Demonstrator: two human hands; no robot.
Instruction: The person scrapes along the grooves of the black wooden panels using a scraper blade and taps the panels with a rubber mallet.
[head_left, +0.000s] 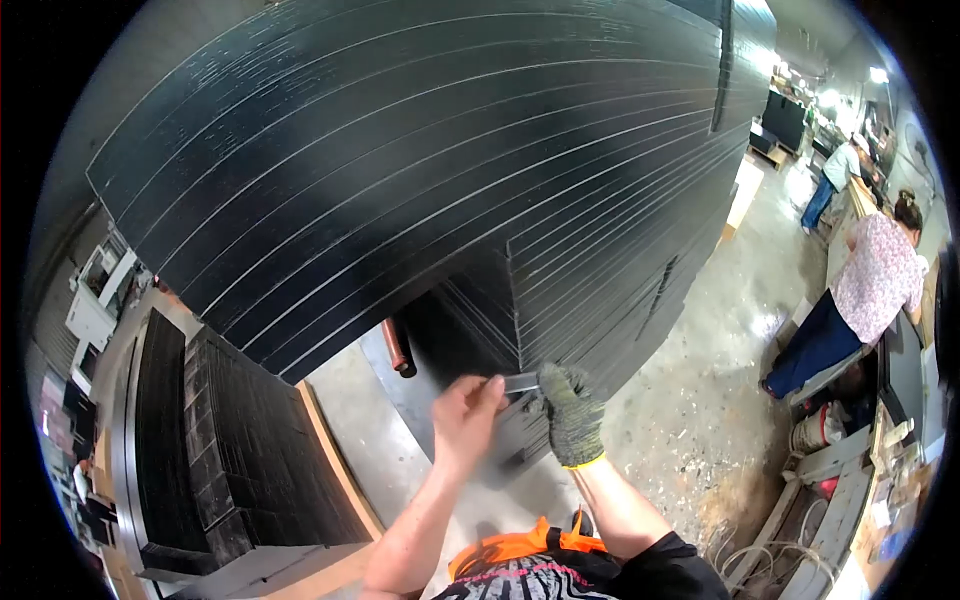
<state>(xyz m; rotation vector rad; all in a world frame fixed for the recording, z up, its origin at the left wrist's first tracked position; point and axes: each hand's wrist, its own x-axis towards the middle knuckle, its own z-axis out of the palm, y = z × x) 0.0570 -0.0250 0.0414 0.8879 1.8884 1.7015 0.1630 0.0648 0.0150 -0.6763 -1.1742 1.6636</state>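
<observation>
A small flat grey strip (521, 383) spans the gap between my two hands, its kind too small to make out. My bare left hand (465, 422) pinches one end between thumb and fingers. On the other end, my right hand (573, 412) is closed, wearing a dark knitted glove with a yellow cuff edge. Both hands are in front of the lower corner of a tall stack of black panels (430, 130), whose light edge lines run across both visible sides. I cannot tell whether the strip touches the stack.
A lower stack of black boards (265, 450) stands at left on a wooden base. A reddish-brown roller (397, 348) shows beneath the tall stack. Two people work along the benches at right, one in a patterned shirt (875, 265). Cables (770, 555) hang near the bench at lower right.
</observation>
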